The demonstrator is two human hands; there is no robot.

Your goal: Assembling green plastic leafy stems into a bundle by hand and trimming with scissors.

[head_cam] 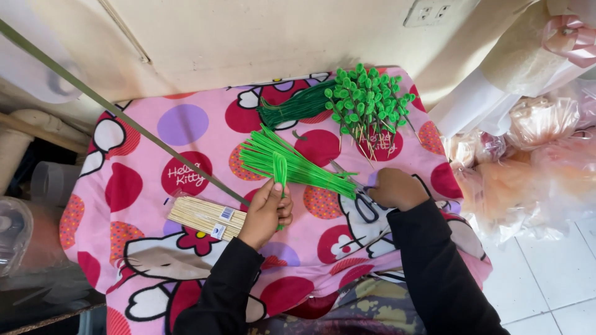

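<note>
My left hand [267,211] pinches a bent light green pipe cleaner [280,169], its loop standing up above my thumb. My right hand [397,188] rests closed on the pink cloth [143,186], over the grey-handled scissors [363,201]; whether it grips them is unclear. Between the hands lies a fanned bundle of light green pipe cleaners [292,162]. Farther back sit a dark green pipe cleaner bundle [292,108] and a cluster of wooden sticks with green looped tips [367,99].
A pack of bamboo skewers [202,216] lies left of my left hand. A long thin green rod [124,121] crosses the cloth diagonally. Clear bags of peach material [534,161] and paper rolls [478,102] crowd the right. Containers [18,229] stand at left.
</note>
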